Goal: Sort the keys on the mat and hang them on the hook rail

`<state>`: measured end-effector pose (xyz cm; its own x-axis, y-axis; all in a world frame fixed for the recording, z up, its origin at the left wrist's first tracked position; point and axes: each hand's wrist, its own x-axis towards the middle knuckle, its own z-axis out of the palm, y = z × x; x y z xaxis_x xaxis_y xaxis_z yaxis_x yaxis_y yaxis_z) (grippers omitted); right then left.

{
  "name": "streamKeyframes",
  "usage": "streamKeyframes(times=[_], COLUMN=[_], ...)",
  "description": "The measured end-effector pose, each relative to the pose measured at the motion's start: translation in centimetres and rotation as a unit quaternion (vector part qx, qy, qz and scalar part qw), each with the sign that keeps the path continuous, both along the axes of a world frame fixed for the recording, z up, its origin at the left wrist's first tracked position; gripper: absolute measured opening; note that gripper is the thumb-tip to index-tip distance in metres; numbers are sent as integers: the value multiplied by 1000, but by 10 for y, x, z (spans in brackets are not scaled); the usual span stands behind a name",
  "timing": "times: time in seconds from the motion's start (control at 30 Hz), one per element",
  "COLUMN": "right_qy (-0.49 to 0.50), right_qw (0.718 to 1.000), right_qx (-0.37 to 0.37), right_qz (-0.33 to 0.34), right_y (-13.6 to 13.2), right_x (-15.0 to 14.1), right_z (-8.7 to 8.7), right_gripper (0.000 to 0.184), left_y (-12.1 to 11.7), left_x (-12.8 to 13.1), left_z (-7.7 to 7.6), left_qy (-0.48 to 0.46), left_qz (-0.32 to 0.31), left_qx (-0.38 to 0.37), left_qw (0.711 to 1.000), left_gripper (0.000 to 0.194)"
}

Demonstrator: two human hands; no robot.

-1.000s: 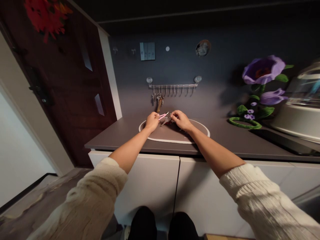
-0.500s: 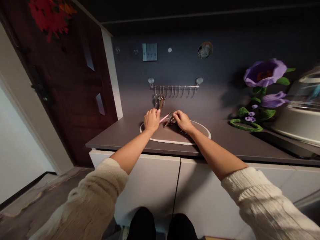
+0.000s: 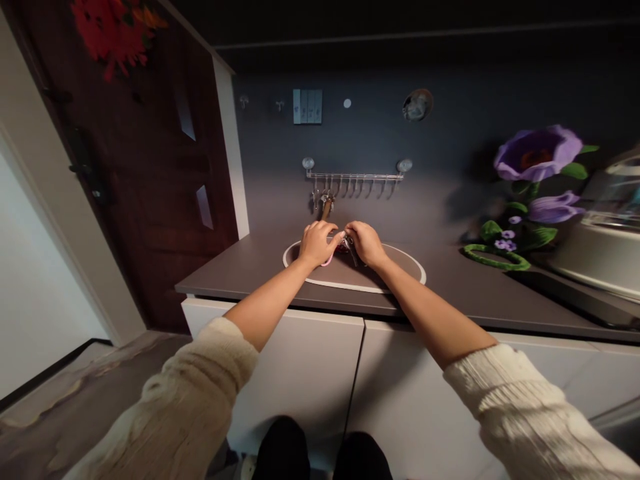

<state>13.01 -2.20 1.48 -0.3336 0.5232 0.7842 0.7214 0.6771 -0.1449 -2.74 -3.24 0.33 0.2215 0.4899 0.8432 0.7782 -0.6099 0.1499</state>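
Two bare hands meet above one oval placemat (image 3: 345,289) with a pale rim, which lies on the dark countertop (image 3: 220,273). The left hand (image 3: 317,243) has its fingers bent and its thumb stretched toward the other hand; one pink strap (image 3: 328,261) comes out in a loop below it, and the hand seems closed round the rest. The right hand (image 3: 366,244) is narrow, thumb and fingertips pinched together at one bunch of keys (image 3: 349,245), which sits between the two hands over the middle of the placemat. How many keys it has, and whether it touches the placemat, I cannot tell.

On the wall behind, one hook rail (image 3: 355,177) is held by two suction cups (image 3: 405,166), one at each end. From its left part hangs a second bunch of keys, with one brown fob (image 3: 326,211) below. Higher up are two single wall hooks (image 3: 279,105), one switch panel (image 3: 307,107) in four strips and one white disc (image 3: 347,103). To the right, one artificial plant bears two large purple blooms (image 3: 539,153) above one green ring (image 3: 496,258), beside one domed appliance (image 3: 600,243)
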Motion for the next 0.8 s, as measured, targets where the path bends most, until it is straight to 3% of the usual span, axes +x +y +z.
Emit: streamKeyframes(times=[0.2,0.47,0.8], right_qy=[44,118,213], right_qw=[998,986,945], right_qx=[-20,-101,-202], right_qz=[27,66,145], right_y=[-2,-9,-2], right_x=[-1,-3,-6], right_z=[0,-1,-7], right_gripper=[22,21,25], left_y=[3,4,11], left_x=[0,3,2], left_z=[-1,-1,-1], left_qy=[24,3,-82], left_qz=[-19,-25,-36], left_qx=[-16,-40,-44], left_qw=[999,999,995], left_gripper=[22,24,22])
